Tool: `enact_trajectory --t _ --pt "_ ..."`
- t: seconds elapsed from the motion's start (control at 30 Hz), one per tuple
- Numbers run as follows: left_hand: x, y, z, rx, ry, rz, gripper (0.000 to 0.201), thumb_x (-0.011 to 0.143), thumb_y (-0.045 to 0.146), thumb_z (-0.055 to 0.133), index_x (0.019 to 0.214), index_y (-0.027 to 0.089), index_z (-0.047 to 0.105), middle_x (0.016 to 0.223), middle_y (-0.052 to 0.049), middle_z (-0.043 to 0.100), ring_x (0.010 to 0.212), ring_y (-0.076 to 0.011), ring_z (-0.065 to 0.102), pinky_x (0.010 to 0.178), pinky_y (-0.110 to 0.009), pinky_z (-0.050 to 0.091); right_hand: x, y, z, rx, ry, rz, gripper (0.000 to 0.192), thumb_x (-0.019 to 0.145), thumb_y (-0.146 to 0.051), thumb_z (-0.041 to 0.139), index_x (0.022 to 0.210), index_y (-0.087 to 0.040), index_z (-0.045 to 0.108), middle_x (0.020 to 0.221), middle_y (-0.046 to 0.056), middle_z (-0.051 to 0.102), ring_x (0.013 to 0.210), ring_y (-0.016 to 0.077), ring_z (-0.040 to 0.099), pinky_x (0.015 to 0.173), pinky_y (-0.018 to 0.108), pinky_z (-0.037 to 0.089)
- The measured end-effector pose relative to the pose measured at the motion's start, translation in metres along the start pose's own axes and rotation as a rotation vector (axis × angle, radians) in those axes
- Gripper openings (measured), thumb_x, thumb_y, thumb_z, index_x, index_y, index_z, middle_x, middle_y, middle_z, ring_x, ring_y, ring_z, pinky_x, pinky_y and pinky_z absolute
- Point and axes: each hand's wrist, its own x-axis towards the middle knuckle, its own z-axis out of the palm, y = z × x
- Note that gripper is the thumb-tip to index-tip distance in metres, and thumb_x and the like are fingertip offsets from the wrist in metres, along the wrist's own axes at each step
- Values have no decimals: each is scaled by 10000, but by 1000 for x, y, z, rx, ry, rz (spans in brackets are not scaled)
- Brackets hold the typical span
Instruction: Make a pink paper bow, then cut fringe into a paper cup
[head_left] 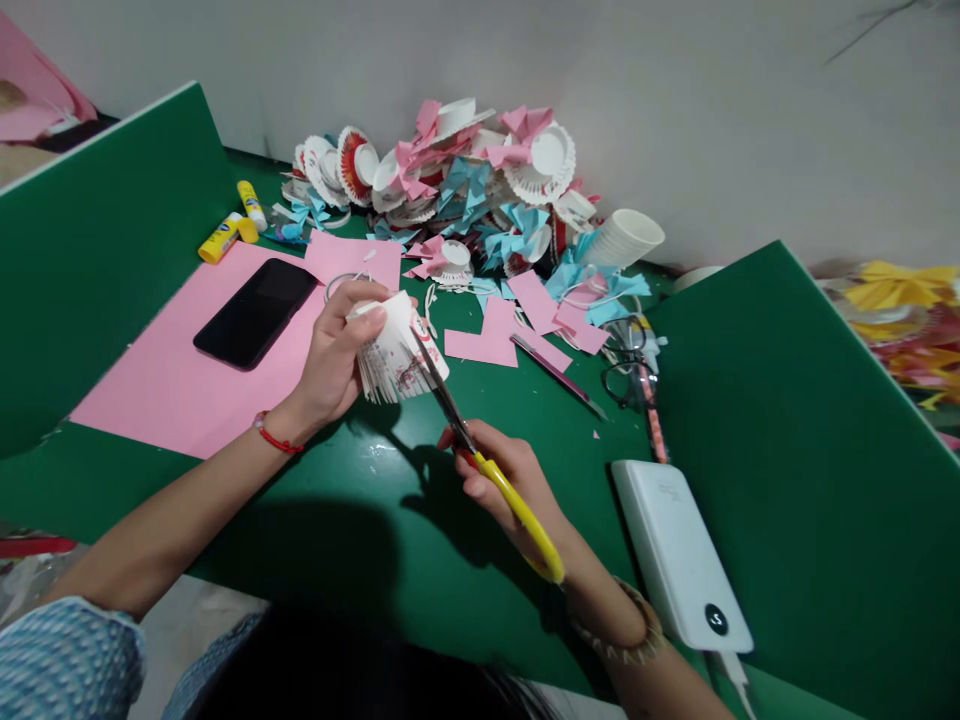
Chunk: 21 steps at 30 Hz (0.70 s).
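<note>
My left hand (341,345) is closed around a white paper cup (386,345) with a red print, its side slit into thin strips. In my right hand (514,480) is a pair of scissors (523,515) with yellow handles, red on the inside. The scissors' blades reach up to the right part of the cup's wall, at the uncut section beside the strips. Whether the blades are fully closed is hard to see. Below both hands lies the green tabletop (315,510).
A pile of cup hats with pink and blue bows (465,180) stands against the wall. Left are a black phone (255,312), pink paper (165,400) and glue sticks (221,238). Right are stacked cups (626,238), eyeglasses (630,375), a craft knife (559,376), a power bank (681,550) and green partitions (810,430).
</note>
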Motion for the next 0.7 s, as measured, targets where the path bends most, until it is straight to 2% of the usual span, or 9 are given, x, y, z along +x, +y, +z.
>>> enact_trajectory --t 0.27,0.5,0.7 --pt "-1 0 -1 15 -37 3 298 701 427 741 849 235 569 871 8 685 731 -153 684 620 -267 561 -3 2 2 -7 14 27 595 814 -748 431 845 -172 577 536 -60 362 477 94 304 451 233 241" --pt "-1 -2 -2 23 -8 -6 296 689 423 748 838 238 572 858 11 651 686 -129 646 594 -249 538 -4 1 3 -15 18 47 573 836 -720 426 827 -168 583 530 -57 349 474 94 290 447 237 231" --pt "-2 -3 -2 52 -32 2 296 714 440 725 849 240 555 876 7 642 700 -134 644 608 -258 531 -4 0 4 -53 36 42 573 844 -719 407 794 -174 573 519 -58 332 467 90 280 440 231 232"
